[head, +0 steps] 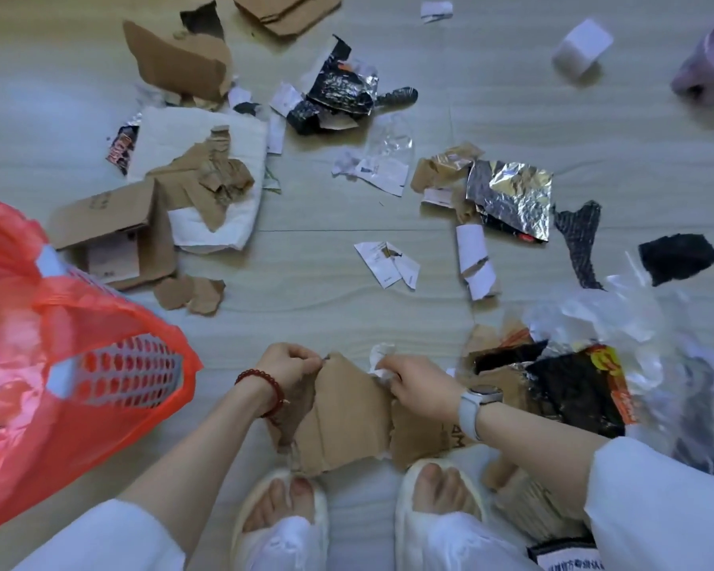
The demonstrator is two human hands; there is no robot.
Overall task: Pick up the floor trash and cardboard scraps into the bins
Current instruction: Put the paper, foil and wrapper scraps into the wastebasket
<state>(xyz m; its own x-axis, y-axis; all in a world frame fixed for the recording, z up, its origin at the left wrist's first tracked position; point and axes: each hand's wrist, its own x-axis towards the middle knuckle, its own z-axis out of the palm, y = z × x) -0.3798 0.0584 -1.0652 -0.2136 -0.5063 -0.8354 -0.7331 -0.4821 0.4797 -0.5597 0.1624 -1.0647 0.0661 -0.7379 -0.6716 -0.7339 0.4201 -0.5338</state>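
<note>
A torn brown cardboard scrap (347,418) hangs just above my feet. My left hand (287,366) pinches its upper left corner. My right hand (419,385) grips its upper right edge together with a crumpled bit of white paper (380,356). A bin (112,377) lined with a red plastic bag stands at the left, close to my left arm. More cardboard scraps (182,61), torn paper (388,261) and foil wrappers (512,191) lie scattered over the floor ahead.
An open cardboard box (116,236) and white padding (219,158) lie beyond the bin. Plastic film and black wrappers (573,385) pile at the right. A white block (582,47) and a lilac object (709,59) sit far right. My slippered feet (359,513) stand below.
</note>
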